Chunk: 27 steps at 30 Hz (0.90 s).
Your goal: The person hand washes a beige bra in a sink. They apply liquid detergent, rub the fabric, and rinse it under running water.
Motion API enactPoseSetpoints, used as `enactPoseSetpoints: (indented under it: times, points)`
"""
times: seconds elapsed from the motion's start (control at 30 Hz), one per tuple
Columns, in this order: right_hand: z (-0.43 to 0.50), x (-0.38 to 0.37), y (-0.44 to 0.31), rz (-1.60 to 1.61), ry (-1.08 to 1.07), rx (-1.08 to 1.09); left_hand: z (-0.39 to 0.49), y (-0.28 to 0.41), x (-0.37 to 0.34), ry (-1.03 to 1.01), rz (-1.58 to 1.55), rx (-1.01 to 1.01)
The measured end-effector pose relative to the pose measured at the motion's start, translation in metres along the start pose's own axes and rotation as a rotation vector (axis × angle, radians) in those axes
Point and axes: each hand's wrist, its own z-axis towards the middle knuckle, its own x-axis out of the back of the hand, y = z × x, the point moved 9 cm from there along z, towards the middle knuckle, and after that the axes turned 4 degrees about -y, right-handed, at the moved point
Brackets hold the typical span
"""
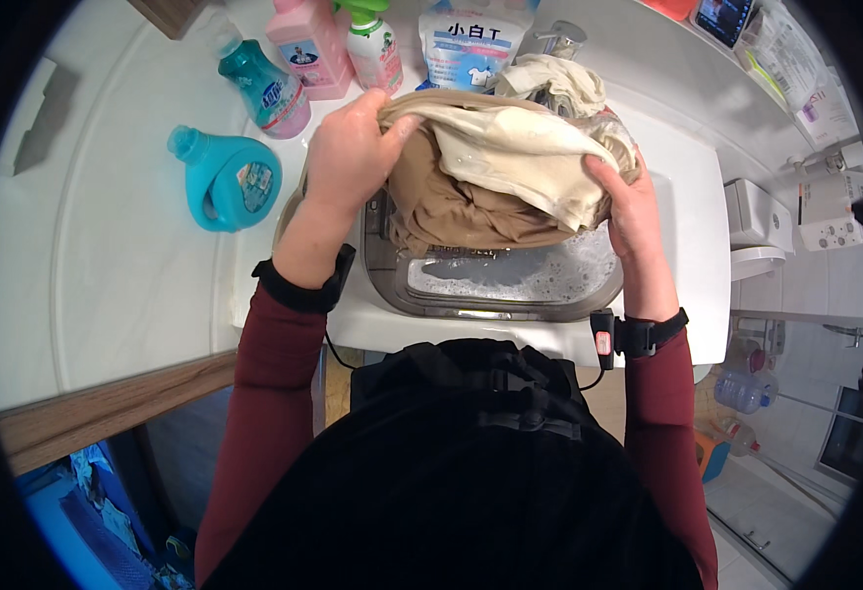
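A wet garment (468,206), tan with a cream section, is stretched between my two hands above a grey plastic basin (394,299). My left hand (354,151) pinches its upper left edge between thumb and fingers. On the other side my right hand (632,203) grips the right end, thumb on the cream fabric and fingers behind. Soapy water (534,273) with foam shows in the basin below the cloth. The back part of the basin is hidden by the garment. Behind it a bunched cream cloth (557,81) lies near the faucet (562,37).
Left of the basin stand a teal jug (228,181), a green-and-purple bottle (269,92), a pink bottle (309,48) and a spray bottle (374,55). A printed pouch (472,48) is at the back. The white sink counter (689,295) surrounds the basin. A phone (724,21) rests at upper right.
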Motion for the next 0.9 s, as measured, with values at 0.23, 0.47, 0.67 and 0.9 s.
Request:
enactPoseSetpoints:
  times: [0.23, 0.47, 0.67, 0.9]
  points:
    - [-0.004, -0.015, 0.015, -0.18, -0.006, -0.085, 0.012, -0.048, -0.008, -0.116, -0.523, 0.343]
    - [-0.01, -0.043, 0.05, -0.29, -0.099, -0.134, -0.021, -0.043, -0.061, -0.114, -1.339, 0.451]
    - [-0.011, -0.086, 0.015, -0.268, -0.024, 0.226, -0.05, -0.02, -0.14, -0.059, -1.854, 0.678]
    - [0.01, -0.103, 0.012, -0.656, 0.153, 0.091, -0.059, 0.027, -0.142, -0.064, -1.546, 0.516]
